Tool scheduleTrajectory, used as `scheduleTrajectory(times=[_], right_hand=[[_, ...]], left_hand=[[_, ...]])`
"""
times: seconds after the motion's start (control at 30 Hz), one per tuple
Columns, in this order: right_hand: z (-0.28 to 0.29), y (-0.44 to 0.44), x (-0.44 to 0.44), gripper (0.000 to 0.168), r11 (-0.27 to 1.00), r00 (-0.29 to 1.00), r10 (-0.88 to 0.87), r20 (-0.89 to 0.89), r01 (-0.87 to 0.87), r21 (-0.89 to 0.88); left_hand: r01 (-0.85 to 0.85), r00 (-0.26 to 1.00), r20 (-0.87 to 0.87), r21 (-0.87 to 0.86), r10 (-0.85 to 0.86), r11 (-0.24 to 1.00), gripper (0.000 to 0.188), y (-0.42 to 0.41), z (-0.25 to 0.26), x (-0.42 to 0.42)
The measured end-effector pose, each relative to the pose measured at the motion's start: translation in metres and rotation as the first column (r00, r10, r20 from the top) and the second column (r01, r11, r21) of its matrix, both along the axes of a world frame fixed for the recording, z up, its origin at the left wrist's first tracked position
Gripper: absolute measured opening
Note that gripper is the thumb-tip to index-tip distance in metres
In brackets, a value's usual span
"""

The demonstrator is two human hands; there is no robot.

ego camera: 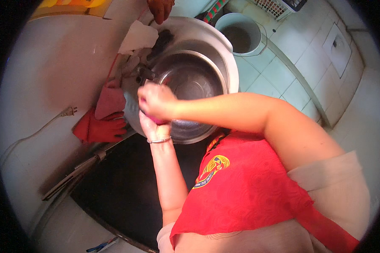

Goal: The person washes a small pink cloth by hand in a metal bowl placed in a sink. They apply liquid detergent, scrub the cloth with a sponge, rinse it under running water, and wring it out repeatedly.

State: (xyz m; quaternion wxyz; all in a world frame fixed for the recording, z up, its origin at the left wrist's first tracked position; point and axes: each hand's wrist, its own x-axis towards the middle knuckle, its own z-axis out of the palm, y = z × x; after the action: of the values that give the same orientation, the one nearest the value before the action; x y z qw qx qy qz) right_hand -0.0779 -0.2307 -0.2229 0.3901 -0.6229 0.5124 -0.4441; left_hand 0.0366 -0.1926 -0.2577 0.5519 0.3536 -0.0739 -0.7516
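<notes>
Over the left rim of a round metal basin (pixel 220 68), my two hands are pressed together. My left hand (pixel 148 124), with a silver bracelet at its wrist, is palm up below. My right hand (pixel 160 100) is blurred and closes over it from above. Between them shows a strip of a purple object (pixel 158 120); its kind cannot be made out because my fingers cover most of it. The basin sits in a white washbasin (pixel 232 72). A tap (pixel 147 73) stands just above my right hand.
Red rubber gloves (pixel 103 128) and a pink cloth (pixel 111 100) hang on the left wall, near a loose power plug (pixel 70 111). A white cloth (pixel 141 37) lies behind the tap. A bucket (pixel 260 39) stands on the tiled floor beyond. A black surface (pixel 120 183) lies below my left arm.
</notes>
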Motion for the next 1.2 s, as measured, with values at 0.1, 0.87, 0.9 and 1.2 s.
scheduleTrajectory(times=[0.1, 0.87, 0.9, 1.2], right_hand=[[-0.012, -0.007, -0.008, 0.020, 0.994, 0.995, -0.097, -0.010, 0.097, 0.054], [0.037, -0.024, -0.114, 0.029, 0.766, 0.666, 0.296, 0.684, -0.594, 0.247], [0.039, -0.025, -0.118, 0.029, 0.754, 0.637, 0.262, 0.725, -0.604, 0.258], [0.027, -0.053, -0.152, 0.055, 0.834, 0.843, 0.410, 0.348, -0.501, 0.231]], left_hand=[[-0.247, 0.957, 0.235, 0.349, 0.171, 0.904, 0.039, 0.000, 0.043, -0.043], [0.162, 0.227, 0.956, -0.225, 0.186, 0.961, 0.048, 0.021, 0.070, 0.008], [0.173, 0.162, 0.966, -0.231, 0.203, 0.958, 0.051, 0.020, 0.064, 0.009], [0.046, 0.685, 0.726, -0.130, 0.063, 0.990, 0.027, 0.025, 0.081, 0.051]])
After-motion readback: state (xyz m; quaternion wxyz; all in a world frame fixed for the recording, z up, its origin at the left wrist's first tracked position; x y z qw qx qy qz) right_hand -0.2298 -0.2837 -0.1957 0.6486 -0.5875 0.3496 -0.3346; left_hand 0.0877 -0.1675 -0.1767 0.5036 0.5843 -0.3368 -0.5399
